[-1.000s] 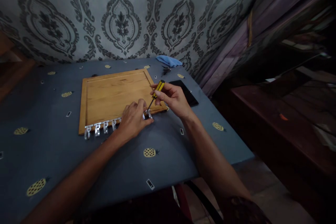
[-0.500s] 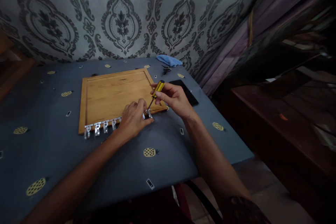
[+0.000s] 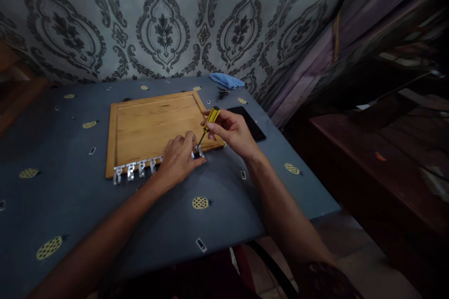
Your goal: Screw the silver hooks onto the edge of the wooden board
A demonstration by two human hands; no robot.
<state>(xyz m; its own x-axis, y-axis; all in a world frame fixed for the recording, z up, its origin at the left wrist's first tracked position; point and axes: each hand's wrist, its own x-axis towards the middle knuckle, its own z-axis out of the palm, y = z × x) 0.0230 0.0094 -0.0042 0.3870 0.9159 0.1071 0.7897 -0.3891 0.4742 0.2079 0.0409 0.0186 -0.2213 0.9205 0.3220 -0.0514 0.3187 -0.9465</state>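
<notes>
– Pinching the yellow-and-black screwdriver point(image 3: 212, 119) near mid-frame: the right hand point(image 3: 235, 133), thumb and fingertips pressing on the handle.

– Which way is the shaft running?

– Slanting down and leftward, its tip pointing at the right end of the silver hook rail point(image 3: 141, 164). The rail's long axis is following the near edge of the framed wooden board point(image 3: 154, 126), left of mid-frame, climbing slightly toward the right.

– Which hand is lying nearer the rail?

– The left hand point(image 3: 177, 156). It is covering the rail's middle, fingers bending close together, thumb extending right below the end hook. Gripping or only pressing? I cannot tell.

– What is hiding?

– A middle stretch of the rail, under the left hand. The tip is merging with bright metal, so contact is staying unclear. Right of the board, a dark flat object point(image 3: 248, 121) is partly disappearing behind the right hand.
</notes>
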